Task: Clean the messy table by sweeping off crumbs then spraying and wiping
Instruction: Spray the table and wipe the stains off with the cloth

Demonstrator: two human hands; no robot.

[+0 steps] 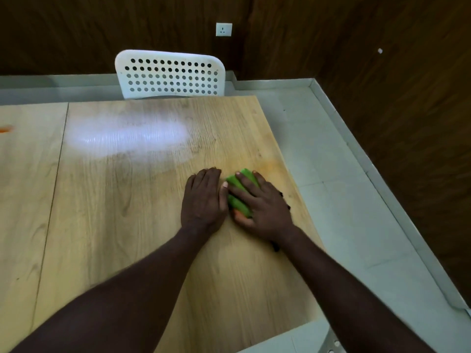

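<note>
Green sponge [238,203] with an orange underside, lying on the pale wooden surface [127,225] close to its right edge. Pressed from above by the right grip [262,207]: fingers spread and fairly straight across the top, thumb along the sponge's left side. Left grip [204,197] flat on the wood just beside the sponge, fingers straight and held together. Few dark crumbs [275,247] by the right wrist and beside the right grip, near the edge. Bright patch of glare farther back on the wood. White chair [170,75] with a perforated back at the far edge; white socket [224,29] on the dark wall [76,34] behind. Small orange blur at far left, too smeared to identify.
</note>
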